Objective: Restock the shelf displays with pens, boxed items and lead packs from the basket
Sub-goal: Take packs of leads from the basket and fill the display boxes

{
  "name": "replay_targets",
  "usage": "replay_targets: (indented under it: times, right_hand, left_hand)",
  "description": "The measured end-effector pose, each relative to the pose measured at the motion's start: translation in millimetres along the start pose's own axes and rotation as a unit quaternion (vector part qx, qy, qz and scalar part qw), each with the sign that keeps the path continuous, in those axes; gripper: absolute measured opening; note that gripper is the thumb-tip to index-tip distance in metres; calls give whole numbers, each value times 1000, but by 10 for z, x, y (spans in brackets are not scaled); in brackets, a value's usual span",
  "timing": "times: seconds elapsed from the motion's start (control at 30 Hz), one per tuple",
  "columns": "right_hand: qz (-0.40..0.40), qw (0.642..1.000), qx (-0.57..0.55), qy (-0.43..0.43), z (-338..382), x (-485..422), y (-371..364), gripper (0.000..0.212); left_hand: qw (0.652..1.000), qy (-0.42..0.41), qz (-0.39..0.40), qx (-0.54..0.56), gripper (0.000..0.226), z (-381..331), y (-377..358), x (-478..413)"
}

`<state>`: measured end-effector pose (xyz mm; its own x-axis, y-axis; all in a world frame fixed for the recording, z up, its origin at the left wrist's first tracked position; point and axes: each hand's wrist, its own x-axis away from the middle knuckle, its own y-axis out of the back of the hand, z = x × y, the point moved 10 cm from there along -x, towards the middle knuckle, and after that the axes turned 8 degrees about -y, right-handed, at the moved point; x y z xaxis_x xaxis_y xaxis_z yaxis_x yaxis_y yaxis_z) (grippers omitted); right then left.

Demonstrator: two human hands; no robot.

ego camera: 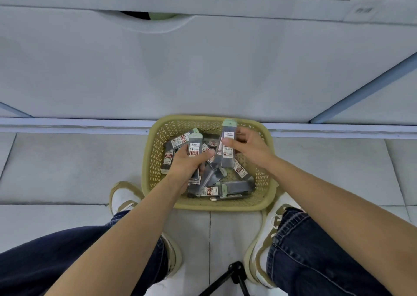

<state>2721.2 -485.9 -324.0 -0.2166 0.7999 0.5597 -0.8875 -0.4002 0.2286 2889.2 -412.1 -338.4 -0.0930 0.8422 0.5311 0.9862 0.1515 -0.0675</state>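
**Two Little Lead Packs, One in Each Hand**

Closest to me are my knees in dark jeans [316, 250] and my white and tan shoes [123, 197]. A black stand [235, 271] pokes up between my feet. The floor is grey tile.

My arms reach down into the yellow basket [155, 160], which sits on the floor in front of my toes. My left hand [191, 162] grips the first lead pack [194, 145]. My thumb lies across its front and my fingers curl behind it. There may be more packs under that hand, but I cannot tell. My right hand [248, 147] pinches the second lead pack [228, 135] and holds it standing up. My thumb is on the label and my fingers are at the back.

Lots of loose lead packs [239, 186] lie in a jumble in the basket.

I think these packs are small, light and hard. The clear plastic looks smooth, so one could slip. The thin leads inside would likely snap if it fell. The flat sides in the middle are the best place to hold, not the green cap, which might pop open.

Past the basket is a white cabinet front [203, 70].
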Motion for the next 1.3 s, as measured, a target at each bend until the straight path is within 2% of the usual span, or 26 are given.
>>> replay_targets:
  times: [0.1,0.2,0.3,0.4,0.47,0.63,0.8,0.9,0.97,1.03,1.2,1.3]
  right_hand:
    - [-3,999,-11,41,372,190,27,34]
    - [0,995,-40,96,850,435,136,40]
    - [-22,986,-43,161,1402,752,367,43]
    - [-21,979,-17,203,1865,1073,573,33]
    - [-20,975,13,223,2129,1295,718,26]
    - [-63,956,53,281,2810,1935,1286,24]
    - [-145,912,12,384,3529,2648,1959,11]
    - [-216,875,-23,433,3898,3073,2407,11]
    - [-264,847,-43,460,4119,3332,2702,11]
    - [-301,825,-58,475,4299,3513,2956,12]
    - [-381,781,-71,489,4605,3629,3392,11]
    - [-397,779,-66,481,4720,3474,3521,9]
  left_hand:
    - [998,-56,25,-20,32,-442,-189,115]
    - [991,-121,20,-49,23,-937,-277,279]
    - [983,-172,18,-69,22,-1408,-346,476]
    - [972,-211,29,-98,23,-1845,-480,701]
    - [964,-233,50,-116,21,-2135,-618,851]
    - [933,-309,125,-134,17,-2960,-1048,1307]
    - [916,-358,124,-129,22,-3748,-1269,1666]
    - [926,-344,114,-109,19,-4090,-1355,1762]
    - [936,-326,123,-42,15,-4267,-1428,1810]
    - [932,-333,140,7,14,-4457,-1523,1878]
    - [901,-409,146,13,14,-4954,-1687,2045]
    - [887,-434,158,25,19,-5155,-1768,2086]
